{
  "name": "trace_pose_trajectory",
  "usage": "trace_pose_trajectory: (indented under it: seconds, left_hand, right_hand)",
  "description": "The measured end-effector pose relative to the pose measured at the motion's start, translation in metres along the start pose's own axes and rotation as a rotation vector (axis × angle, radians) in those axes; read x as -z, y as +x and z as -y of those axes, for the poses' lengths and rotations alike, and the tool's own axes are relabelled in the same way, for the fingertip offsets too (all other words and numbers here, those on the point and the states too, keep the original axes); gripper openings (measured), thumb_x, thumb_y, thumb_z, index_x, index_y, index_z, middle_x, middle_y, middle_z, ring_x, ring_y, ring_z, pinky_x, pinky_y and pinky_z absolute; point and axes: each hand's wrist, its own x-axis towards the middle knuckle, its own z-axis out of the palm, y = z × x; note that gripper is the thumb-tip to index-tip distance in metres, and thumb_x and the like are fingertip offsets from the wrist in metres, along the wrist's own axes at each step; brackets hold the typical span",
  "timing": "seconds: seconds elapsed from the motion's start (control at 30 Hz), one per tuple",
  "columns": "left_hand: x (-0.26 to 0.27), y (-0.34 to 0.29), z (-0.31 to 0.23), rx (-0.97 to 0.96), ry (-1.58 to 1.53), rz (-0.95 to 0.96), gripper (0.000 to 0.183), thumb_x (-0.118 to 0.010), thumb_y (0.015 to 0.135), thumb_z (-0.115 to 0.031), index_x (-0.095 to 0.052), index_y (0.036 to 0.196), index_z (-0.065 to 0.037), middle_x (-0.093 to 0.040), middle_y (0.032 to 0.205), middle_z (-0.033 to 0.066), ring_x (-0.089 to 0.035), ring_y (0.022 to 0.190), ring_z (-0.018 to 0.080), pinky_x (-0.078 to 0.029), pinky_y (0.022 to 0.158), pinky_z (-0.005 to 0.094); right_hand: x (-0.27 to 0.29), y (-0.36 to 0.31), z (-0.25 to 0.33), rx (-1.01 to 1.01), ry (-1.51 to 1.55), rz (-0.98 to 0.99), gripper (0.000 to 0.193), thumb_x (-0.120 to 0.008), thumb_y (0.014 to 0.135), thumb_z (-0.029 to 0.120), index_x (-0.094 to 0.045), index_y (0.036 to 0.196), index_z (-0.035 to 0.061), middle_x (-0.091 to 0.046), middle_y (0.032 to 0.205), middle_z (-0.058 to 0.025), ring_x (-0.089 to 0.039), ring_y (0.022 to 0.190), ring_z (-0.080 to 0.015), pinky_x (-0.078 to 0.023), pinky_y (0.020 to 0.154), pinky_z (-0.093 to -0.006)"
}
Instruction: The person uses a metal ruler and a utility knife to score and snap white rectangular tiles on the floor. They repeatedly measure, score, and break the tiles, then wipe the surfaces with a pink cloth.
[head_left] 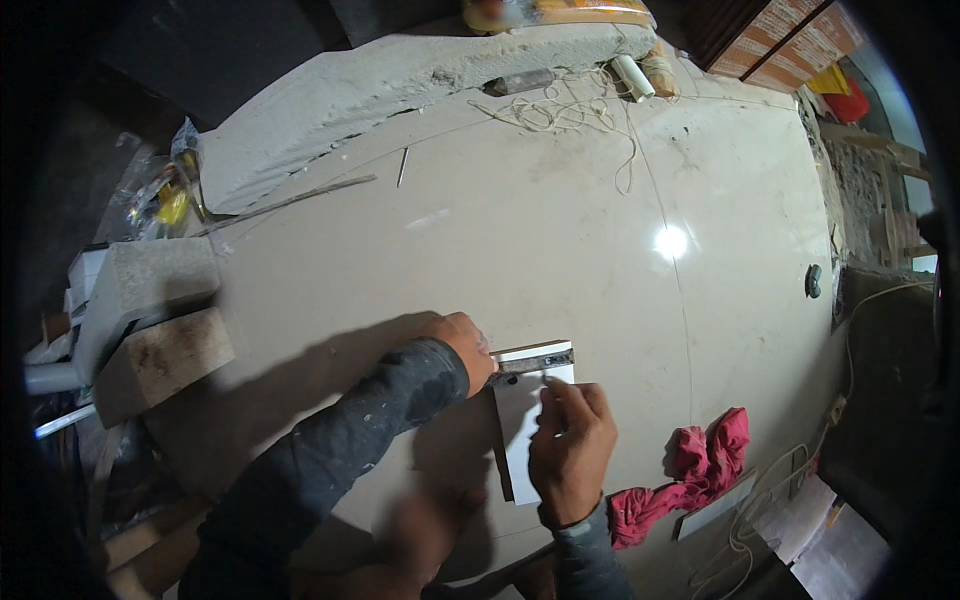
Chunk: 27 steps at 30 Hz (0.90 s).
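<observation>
A narrow white tile piece point(513, 425) lies on the large pale slab, its long side running toward me. Across its far end rests a dark, flat metal bar point(535, 362). My left hand point(466, 345) is closed on the bar's left end, pressing down at the tile's edge. Over the tile's right side, my right hand point(572, 450) is closed in a pinch. A thin, pencil-like tool point(545, 378) sticks out of its fingertips, with the tip close to the bar's near edge. Most of that tool is hidden by the fingers.
A crumpled red cloth point(690, 480) lies right of my right hand. Pale blocks point(165, 355) stand at the left. Behind are a long rough white slab point(370, 105), tangled string point(560, 112), a thin stick point(310, 195) and a pen-like item point(403, 167). A small dark object point(813, 281) sits at the right edge.
</observation>
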Motion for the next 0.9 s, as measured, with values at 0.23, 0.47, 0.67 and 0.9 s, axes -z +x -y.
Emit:
trace_pose_trajectory:
  seconds: [0.23,0.47,0.67,0.9]
  left_hand:
    - [-0.002,-0.001,-0.001,0.076,-0.002,-0.051,0.026,-0.082,0.088,-0.030,-0.076,0.093,-0.005,-0.076,0.094,0.0167,-0.074,0.094,0.0315,-0.057,0.088,0.0421]
    - [0.001,-0.001,-0.001,0.035,0.031,-0.048,0.026,-0.082,0.088,-0.029,-0.076,0.090,-0.004,-0.076,0.092,0.0162,-0.074,0.088,0.0308,-0.058,0.085,0.0413]
    - [0.002,0.002,0.000,0.053,0.006,0.016,0.023,-0.080,0.090,-0.029,-0.079,0.088,-0.006,-0.077,0.082,0.0119,-0.074,0.082,0.0254,-0.058,0.083,0.0388]
    - [0.006,0.000,-0.004,0.077,0.024,0.026,0.022,-0.081,0.090,-0.030,-0.080,0.090,-0.007,-0.078,0.084,0.0116,-0.074,0.084,0.0255,-0.058,0.084,0.0391]
  right_hand:
    - [-0.024,-0.006,0.006,0.044,0.006,-0.048,0.006,-0.071,0.095,0.006,-0.072,0.099,0.0017,-0.070,0.077,-0.0180,-0.070,0.061,-0.0340,-0.051,0.054,-0.0403]
    - [-0.029,-0.009,0.006,0.011,-0.021,-0.058,0.008,-0.071,0.094,0.006,-0.069,0.092,-0.0017,-0.073,0.078,-0.0190,-0.072,0.063,-0.0288,-0.053,0.059,-0.0364]
    - [-0.037,-0.010,0.003,0.043,0.024,-0.073,0.007,-0.069,0.095,0.004,-0.067,0.091,-0.0022,-0.072,0.078,-0.0195,-0.070,0.061,-0.0291,-0.052,0.058,-0.0371]
    - [-0.041,-0.012,0.002,0.049,0.014,-0.067,0.006,-0.068,0.097,0.005,-0.064,0.095,0.0018,-0.069,0.083,-0.0206,-0.068,0.067,-0.0424,-0.050,0.055,-0.0452]
